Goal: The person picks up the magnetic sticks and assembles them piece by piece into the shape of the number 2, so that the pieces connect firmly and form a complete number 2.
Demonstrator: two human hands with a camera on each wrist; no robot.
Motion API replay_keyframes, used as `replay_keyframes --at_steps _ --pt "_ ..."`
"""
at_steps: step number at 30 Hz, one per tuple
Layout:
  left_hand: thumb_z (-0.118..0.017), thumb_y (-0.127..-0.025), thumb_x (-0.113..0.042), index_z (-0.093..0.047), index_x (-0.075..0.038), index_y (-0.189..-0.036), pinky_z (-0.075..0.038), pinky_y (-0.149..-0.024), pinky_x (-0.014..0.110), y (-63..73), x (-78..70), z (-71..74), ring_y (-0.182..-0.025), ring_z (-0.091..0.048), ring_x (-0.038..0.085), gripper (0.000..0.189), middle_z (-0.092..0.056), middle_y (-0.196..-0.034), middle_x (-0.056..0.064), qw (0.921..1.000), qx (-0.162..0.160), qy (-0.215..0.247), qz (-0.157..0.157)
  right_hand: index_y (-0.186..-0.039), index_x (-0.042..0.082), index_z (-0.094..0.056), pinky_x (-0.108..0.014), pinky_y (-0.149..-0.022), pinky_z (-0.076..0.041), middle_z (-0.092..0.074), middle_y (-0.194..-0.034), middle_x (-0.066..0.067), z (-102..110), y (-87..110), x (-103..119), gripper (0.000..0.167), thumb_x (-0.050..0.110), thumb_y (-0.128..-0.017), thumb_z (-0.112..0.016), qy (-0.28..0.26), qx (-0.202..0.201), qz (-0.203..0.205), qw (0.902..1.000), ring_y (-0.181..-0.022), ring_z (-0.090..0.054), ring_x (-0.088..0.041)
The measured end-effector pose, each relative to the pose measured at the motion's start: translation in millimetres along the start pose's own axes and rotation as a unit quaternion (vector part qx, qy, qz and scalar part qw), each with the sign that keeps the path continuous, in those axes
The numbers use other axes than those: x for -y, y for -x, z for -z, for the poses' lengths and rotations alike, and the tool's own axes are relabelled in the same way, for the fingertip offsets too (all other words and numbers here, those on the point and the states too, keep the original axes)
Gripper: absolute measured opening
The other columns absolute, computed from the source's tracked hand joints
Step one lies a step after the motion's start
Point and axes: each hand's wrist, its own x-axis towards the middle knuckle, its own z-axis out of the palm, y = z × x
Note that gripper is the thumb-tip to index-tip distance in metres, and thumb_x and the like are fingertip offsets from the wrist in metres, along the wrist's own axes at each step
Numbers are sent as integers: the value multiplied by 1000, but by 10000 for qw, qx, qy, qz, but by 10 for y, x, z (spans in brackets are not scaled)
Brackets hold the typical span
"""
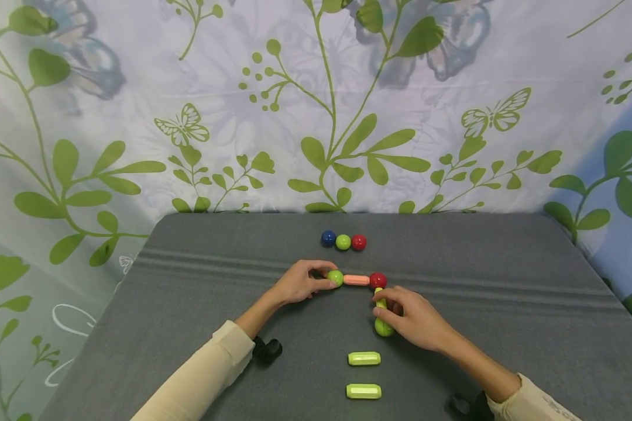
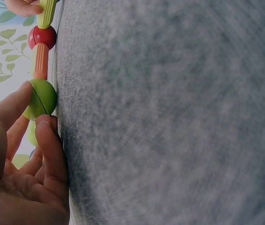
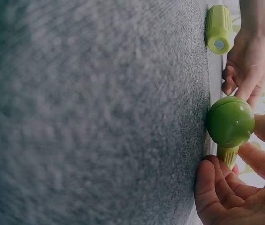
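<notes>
My left hand (image 1: 301,282) pinches a shiny green ball (image 1: 335,278) between thumb and fingertips. An orange ridged rod (image 1: 356,280) runs from that ball to a red ball (image 1: 377,280), all in a row across the grey cloth. Fingers of my right hand (image 1: 418,320) grip a yellow-green rod (image 1: 381,302), whose far end meets the near side of the red ball. On the near end of this rod sits a second green ball (image 3: 230,122), large in the right wrist view. The left wrist view shows the row end-on, with the left thumb and fingertips on the green ball (image 2: 43,97).
Farther back on the grey table (image 1: 216,234) a blue ball (image 1: 329,238), a green ball (image 1: 343,242) and a red ball (image 1: 359,242) lie side by side. Two loose yellow-green rods, a farther rod (image 1: 364,358) and a nearer rod (image 1: 364,391), lie toward the front.
</notes>
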Motion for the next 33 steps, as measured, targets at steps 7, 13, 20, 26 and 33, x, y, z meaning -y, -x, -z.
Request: replay_keyframes --at_steps 7,13,20,26,33 --pt "-72 -93 -22 -67 -14 -125 -50 -55 28 -4 -6 11 -65 -55 12 33 -63 -107 5 10000 -23 41 10 -112 12 -69 -27 -58 -42 -55 -83 6 9 -4 5 22 28 -97 -66 -16 -6 -34 10000 -69 -50 -8" --pt "-72 -93 -21 -68 -14 -124 -50 -55 28 2 -13 12 -64 -55 12 33 -63 -107 5 10000 -20 88 16 -114 12 -69 -27 -58 -43 -55 -84 5 15 -2 2 23 28 -97 -66 -31 16 8 10000 -69 -50 -8" --pt "-73 -92 -21 -68 -14 -124 -50 -55 28 13 -20 11 -64 -55 13 33 -63 -106 6 10000 -30 80 2 -118 11 -69 -27 -59 -43 -56 -85 7 13 42 -5 27 29 -98 -65 -58 -47 98 9999 -69 -50 -7" --pt "-72 -92 -21 -67 -13 -125 -49 -55 27 6 -13 3 -64 -55 13 34 -64 -107 6 10000 -20 73 14 -119 10 -67 -27 -57 -46 -60 -92 8 23 147 15 31 29 -95 -69 -117 -209 -59 9997 -70 -54 -6" --pt "-72 -93 -21 -67 -13 -125 -49 -55 27 5 -8 4 -64 -55 13 33 -64 -107 6 10000 -8 64 11 -109 14 -69 -26 -56 -46 -63 -96 7 55 257 38 24 23 -88 -77 -77 -372 -86 9992 -71 -55 -6"
